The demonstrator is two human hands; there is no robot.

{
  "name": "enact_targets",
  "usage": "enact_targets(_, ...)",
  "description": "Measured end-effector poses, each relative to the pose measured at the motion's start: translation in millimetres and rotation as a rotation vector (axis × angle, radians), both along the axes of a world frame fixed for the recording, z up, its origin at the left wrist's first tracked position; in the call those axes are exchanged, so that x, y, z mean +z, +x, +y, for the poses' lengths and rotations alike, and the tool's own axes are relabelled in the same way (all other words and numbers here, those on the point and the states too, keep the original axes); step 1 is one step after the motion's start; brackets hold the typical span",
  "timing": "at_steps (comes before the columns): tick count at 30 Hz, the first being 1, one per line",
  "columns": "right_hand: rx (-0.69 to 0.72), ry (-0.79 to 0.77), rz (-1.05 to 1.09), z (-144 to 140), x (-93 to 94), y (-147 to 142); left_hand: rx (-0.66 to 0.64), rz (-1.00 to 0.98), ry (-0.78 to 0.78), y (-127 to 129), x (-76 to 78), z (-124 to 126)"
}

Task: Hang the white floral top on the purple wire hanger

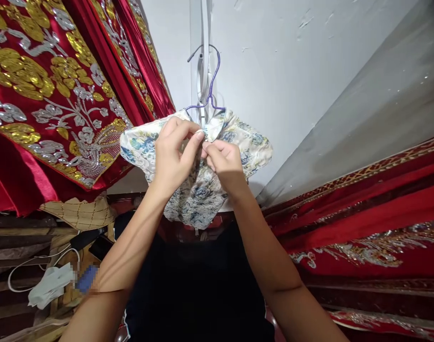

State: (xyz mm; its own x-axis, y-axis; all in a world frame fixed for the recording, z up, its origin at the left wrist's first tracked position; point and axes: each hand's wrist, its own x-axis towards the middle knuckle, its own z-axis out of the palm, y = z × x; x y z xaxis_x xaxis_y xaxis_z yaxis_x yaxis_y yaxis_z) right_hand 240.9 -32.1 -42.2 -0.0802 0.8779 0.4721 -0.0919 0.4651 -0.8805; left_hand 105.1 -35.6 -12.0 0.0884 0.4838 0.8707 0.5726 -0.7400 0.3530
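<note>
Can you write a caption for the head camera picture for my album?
Two hands, left hand and right hand, pinch the collar of a floral garment on a purple hanger, red embroidered cloth alongside.

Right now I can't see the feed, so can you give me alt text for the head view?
Both hands, left hand and right hand, pinch the collar of a pale floral garment hanging on a purple wire hanger against a white wall. Red cloth with gold and silver embroidery hangs to the left and right.
</note>
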Motion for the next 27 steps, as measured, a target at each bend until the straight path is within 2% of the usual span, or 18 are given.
enact_targets(5,-0.034,-0.013,0.017,5,3.2,0,0.061,-0.026,0.061,11,0.3,0)
enact_targets(9,0.025,-0.090,-0.158,6,-16.7,0,0.064,-0.192,0.117,6,13.0,-3)
enact_targets(12,0.031,-0.153,-0.281,-5,-45.3,0,0.050,-0.500,0.223,-27,21.1,1)
enact_targets(14,0.007,-0.181,-0.236,-19,-63.0,1,-0.015,-0.776,0.217,-62,15.9,7)
enact_targets(16,0.006,-0.221,-0.135,-35,-75.8,1,-0.142,-1.097,0.044,-97,-1.9,13)
enact_targets(18,0.028,-0.253,-0.053,-51,-83.8,0,-0.212,-1.366,-0.261,-118,-31.4,15)
enact_targets(19,0.034,-0.263,-0.020,-58,-86.7,0,-0.245,-1.403,-0.403,-120,-49.4,15)
enact_targets(21,0.019,-0.282,0.071,-68,-92.1,0,-0.336,-1.418,-0.586,-108,-88.2,7)
enact_targets(24,-0.051,-0.325,0.196,-79,-101.1,6,-0.315,-1.445,-0.726,-68,-140.4,-13)
enact_targets(26,-0.066,-0.362,0.167,-83,-107.1,15,-0.273,-1.399,-0.836,-43,-159.8,-29)
enact_targets(27,-0.046,-0.385,0.113,-84,-109.6,19,-0.289,-1.358,-0.891,-35,-163.1,-35)
